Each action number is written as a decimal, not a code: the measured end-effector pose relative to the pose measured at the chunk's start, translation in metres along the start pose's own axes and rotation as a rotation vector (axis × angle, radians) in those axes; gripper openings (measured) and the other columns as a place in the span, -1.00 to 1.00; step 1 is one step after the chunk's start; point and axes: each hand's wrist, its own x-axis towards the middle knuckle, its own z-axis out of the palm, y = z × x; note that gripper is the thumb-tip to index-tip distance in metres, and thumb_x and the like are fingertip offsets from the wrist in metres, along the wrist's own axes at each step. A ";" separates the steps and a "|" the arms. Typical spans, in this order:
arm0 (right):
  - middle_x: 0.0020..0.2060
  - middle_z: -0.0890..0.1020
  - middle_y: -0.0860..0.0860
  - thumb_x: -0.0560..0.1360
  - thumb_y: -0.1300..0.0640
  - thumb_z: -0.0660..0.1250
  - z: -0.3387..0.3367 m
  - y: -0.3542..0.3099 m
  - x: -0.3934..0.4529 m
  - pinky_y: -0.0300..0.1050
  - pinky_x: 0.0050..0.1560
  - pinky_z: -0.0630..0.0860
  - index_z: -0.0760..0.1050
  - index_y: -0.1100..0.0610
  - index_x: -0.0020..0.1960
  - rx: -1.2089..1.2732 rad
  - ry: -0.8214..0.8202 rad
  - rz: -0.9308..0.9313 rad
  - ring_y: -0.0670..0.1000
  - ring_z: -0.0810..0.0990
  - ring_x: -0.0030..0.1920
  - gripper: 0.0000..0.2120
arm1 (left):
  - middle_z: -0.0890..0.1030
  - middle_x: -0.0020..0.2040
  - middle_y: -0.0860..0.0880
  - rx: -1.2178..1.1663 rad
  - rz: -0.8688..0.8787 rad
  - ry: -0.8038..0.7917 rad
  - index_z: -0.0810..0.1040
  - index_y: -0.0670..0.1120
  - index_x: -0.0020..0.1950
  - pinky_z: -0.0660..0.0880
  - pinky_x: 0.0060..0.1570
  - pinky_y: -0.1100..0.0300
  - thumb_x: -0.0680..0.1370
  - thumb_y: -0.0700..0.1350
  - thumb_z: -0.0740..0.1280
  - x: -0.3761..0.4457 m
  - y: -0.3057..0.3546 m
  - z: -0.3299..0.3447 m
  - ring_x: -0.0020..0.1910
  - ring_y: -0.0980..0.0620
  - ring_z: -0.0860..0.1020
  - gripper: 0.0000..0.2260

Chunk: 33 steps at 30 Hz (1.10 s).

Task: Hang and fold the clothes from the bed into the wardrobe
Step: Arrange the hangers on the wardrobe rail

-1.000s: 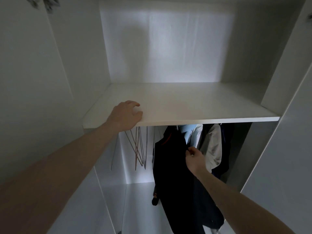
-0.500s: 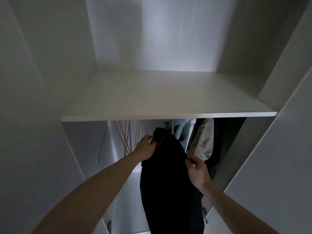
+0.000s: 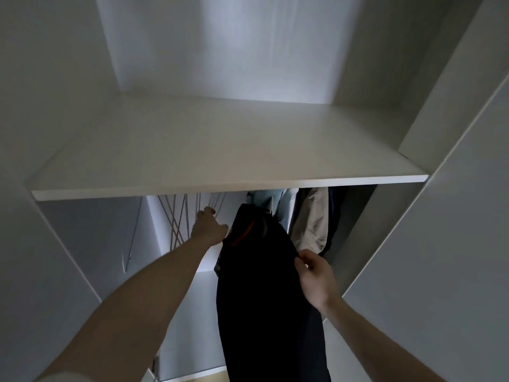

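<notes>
hanging between both hands, dark garment (image 3: 264, 285): right hand (image 3: 316, 279) pinches its edge, left hand (image 3: 209, 227) grips its top.

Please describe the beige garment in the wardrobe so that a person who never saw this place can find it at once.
Look under the white shelf, where clothes hang at the right. The beige garment hangs there, above the right hand and right of the black garment. It is the only pale, sand-coloured piece; its neighbours are black, dark or light blue.
</notes>
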 end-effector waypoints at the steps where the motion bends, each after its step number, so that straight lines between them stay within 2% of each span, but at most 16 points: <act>1: -0.43 0.51 -0.15 0.60 0.24 0.28 0.002 -0.002 0.001 -0.39 -0.32 0.38 0.50 0.02 -0.30 0.001 0.011 0.001 -0.20 0.46 -0.39 -0.68 | 0.28 0.49 -0.20 0.088 0.003 -0.050 0.23 -0.16 0.57 0.49 0.18 0.03 0.58 -0.06 0.43 0.001 -0.005 -0.001 0.31 -0.23 0.49 -0.37; 3: -0.44 0.53 -0.15 0.60 0.23 0.28 0.008 -0.006 0.003 -0.39 -0.32 0.40 0.49 -0.01 -0.31 -0.003 0.026 -0.004 -0.21 0.47 -0.39 -0.67 | 0.14 0.59 -0.24 0.184 -0.022 -0.095 0.08 -0.18 0.64 0.48 0.29 -0.05 0.59 -0.07 0.43 0.005 -0.013 -0.001 0.41 -0.29 0.43 -0.26; 5: -0.40 0.56 -0.10 0.61 0.21 0.27 0.017 -0.013 0.008 -0.34 -0.30 0.43 0.53 0.06 -0.26 -0.002 0.031 -0.005 -0.17 0.50 -0.35 -0.73 | 0.06 0.62 -0.26 0.180 -0.059 -0.046 0.01 -0.17 0.65 0.46 0.34 -0.10 0.60 -0.12 0.42 0.006 -0.018 -0.001 0.43 -0.31 0.42 -0.23; 9: -0.28 0.60 0.13 0.62 0.22 0.26 0.038 -0.026 0.024 -0.04 -0.18 0.46 0.52 0.26 -0.15 -0.048 0.051 -0.051 0.03 0.52 -0.27 -0.80 | 0.06 0.62 -0.25 0.180 -0.066 0.086 -0.03 -0.14 0.65 0.50 0.20 -0.08 0.58 -0.20 0.40 0.009 -0.028 -0.007 0.37 -0.31 0.47 -0.22; 12: -0.34 0.53 0.09 0.63 0.21 0.23 0.055 -0.033 0.040 -0.02 -0.22 0.39 0.44 0.24 -0.18 -0.066 0.079 -0.040 -0.02 0.44 -0.31 -0.78 | 0.14 0.59 -0.24 0.299 -0.088 0.073 0.05 -0.14 0.64 0.50 0.15 -0.04 0.60 -0.13 0.37 0.010 -0.034 -0.016 0.37 -0.27 0.47 -0.29; 16: -0.34 0.54 0.04 0.64 0.17 0.22 0.068 -0.039 0.074 -0.13 -0.35 0.31 0.39 0.13 -0.22 -0.137 0.148 0.031 0.01 0.47 -0.32 -0.75 | 0.41 0.38 -0.17 0.468 -0.044 0.081 0.39 -0.11 0.44 0.43 -0.03 0.10 0.63 -0.05 0.33 0.014 -0.044 -0.026 0.23 -0.20 0.55 -0.60; 18: -0.34 0.53 0.03 0.63 0.17 0.22 0.069 -0.043 0.086 -0.19 -0.40 0.28 0.38 0.14 -0.22 -0.194 0.185 0.046 -0.02 0.46 -0.34 -0.75 | 0.55 0.23 -0.12 0.480 0.017 0.083 0.55 -0.11 0.23 0.46 -0.09 0.14 0.61 -0.11 0.34 0.015 -0.046 -0.027 0.14 -0.16 0.60 -0.79; 20: -0.33 0.53 0.04 0.63 0.18 0.21 0.076 -0.047 0.097 -0.15 -0.40 0.31 0.43 0.20 -0.17 -0.203 0.182 0.044 -0.01 0.45 -0.35 -0.79 | 0.65 0.05 -0.10 0.462 0.049 0.109 0.59 -0.10 0.01 0.43 -0.20 0.17 0.59 -0.17 0.35 0.015 -0.048 -0.027 0.05 -0.13 0.63 -0.96; 24: -0.28 0.59 0.15 0.62 0.20 0.19 0.097 -0.054 0.112 -0.02 -0.26 0.39 0.47 0.28 -0.10 -0.195 0.150 0.006 0.17 0.53 -0.25 -0.81 | 0.62 -0.11 -0.11 0.305 0.119 0.147 0.56 -0.14 -0.08 0.46 -0.16 0.10 0.62 -0.07 0.36 0.006 -0.051 -0.025 -0.01 -0.16 0.60 -0.84; 28: -0.30 0.54 0.07 0.60 0.20 0.18 0.101 -0.055 0.129 -0.07 -0.22 0.41 0.46 0.21 -0.09 -0.312 0.095 0.058 0.21 0.56 -0.18 -0.85 | 0.50 -0.32 0.00 0.129 0.098 0.136 0.44 -0.06 -0.27 0.31 -0.33 0.15 0.57 -0.10 0.41 -0.006 -0.057 -0.026 -0.23 -0.09 0.55 -0.75; 31: -0.11 0.60 0.11 0.57 0.17 0.21 0.092 -0.050 0.140 -0.06 -0.09 0.46 0.48 0.13 0.00 -0.464 -0.006 0.102 0.25 0.60 0.01 -0.91 | 0.52 -0.36 0.03 0.046 0.079 0.141 0.45 -0.02 -0.29 0.27 -0.39 0.25 0.57 -0.04 0.43 -0.017 -0.059 -0.029 -0.34 0.06 0.51 -0.72; 33: 0.01 0.63 0.14 0.56 0.15 0.22 0.090 -0.045 0.141 -0.03 -0.05 0.52 0.51 0.10 0.07 -0.573 -0.072 0.102 0.27 0.61 0.08 -0.86 | 0.53 -0.37 0.04 -0.003 0.069 0.137 0.45 0.00 -0.30 0.28 -0.38 0.29 0.57 0.03 0.43 -0.024 -0.058 -0.031 -0.36 0.14 0.51 -0.70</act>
